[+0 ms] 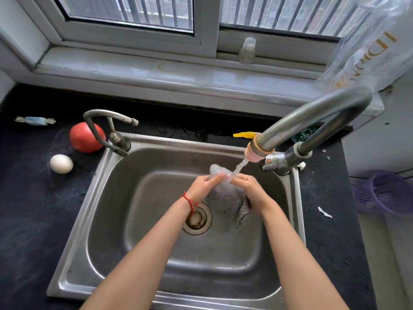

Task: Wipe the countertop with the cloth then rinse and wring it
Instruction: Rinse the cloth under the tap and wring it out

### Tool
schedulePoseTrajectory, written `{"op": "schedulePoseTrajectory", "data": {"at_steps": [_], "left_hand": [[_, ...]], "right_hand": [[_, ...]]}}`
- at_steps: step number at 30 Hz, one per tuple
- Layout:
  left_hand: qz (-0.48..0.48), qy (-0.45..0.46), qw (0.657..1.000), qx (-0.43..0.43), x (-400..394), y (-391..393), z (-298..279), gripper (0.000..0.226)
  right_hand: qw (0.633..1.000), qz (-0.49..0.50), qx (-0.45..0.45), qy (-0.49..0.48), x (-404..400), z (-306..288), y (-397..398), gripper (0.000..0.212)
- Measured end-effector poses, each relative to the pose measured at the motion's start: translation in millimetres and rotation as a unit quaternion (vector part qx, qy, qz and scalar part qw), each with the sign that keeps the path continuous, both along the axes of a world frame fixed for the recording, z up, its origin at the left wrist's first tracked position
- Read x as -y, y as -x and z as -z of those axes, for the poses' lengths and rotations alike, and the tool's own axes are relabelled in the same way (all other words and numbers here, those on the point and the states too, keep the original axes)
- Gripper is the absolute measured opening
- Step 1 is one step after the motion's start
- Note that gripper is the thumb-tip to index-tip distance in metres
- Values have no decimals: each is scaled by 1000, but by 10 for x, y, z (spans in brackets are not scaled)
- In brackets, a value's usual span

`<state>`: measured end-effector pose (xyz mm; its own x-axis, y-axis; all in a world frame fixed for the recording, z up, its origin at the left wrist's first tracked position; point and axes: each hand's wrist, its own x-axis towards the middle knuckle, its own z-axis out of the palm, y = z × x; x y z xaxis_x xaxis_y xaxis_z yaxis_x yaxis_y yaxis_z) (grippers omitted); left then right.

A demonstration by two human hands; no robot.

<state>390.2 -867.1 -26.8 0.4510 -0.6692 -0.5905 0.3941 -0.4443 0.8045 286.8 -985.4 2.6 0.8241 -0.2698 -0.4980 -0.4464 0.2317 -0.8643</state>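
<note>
Cloth [230, 198] gripped by left hand [204, 183] and right hand [248, 186] under running tap [254, 153]; upper folds blurred by water, lower edge partly hidden behind right wrist.

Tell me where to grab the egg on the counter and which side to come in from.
Take the egg from above, fingers cupped across its narrow width. It lies on its side on the dark counter, left of the sink, touching nothing. The tomato sits behind it, so coming from above or the near side looks clearest. Both hands now hold the cloth.
</note>
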Motion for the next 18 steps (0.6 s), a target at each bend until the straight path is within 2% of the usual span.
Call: {"op": "schedulePoseTrajectory", "data": {"at_steps": [1, 4, 5, 7, 9, 11, 13, 15, 17, 18], "left_hand": [[12, 11, 1000, 23, 0, -9, -21, 44], [3, 37, 998, 57, 31, -12, -90, 6], [-15, 53, 996, 67, 40, 3, -112, 7], [-64, 59, 993, 78, 66, -1, -105, 13], [-82, 62, 992, 77, 67, 9, -148, 11], [-122, 55, 988, 76, 49, 28, -148, 9], [-183, 22, 980, 71, 22, 86, -119, 6], [-216, -39, 975, 44, 8, 181, 55, 27], [-223, -94, 968, -68, 27, 310, 39, 57], [-223, -101, 956, -161, 25, 372, 15, 68]], "right_hand": [[1000, -7, 1, 3, 41, 4, 24, 19], [997, -56, -56, 25, 109, 91, 86, 52], [992, -87, -81, 43, 106, 130, 109, 50], [983, -125, -117, 72, 77, 213, 154, 33], [992, -60, -105, 37, 19, 248, 187, 24], [997, 52, -47, -43, -29, 292, 210, 32], [985, 147, -5, -90, -87, 288, 173, 36], [977, 200, -14, -69, -171, 261, 72, 26], [979, 197, -51, 25, -289, 216, -66, 17], [980, 169, -58, 86, -347, 209, -133, 15]]}}
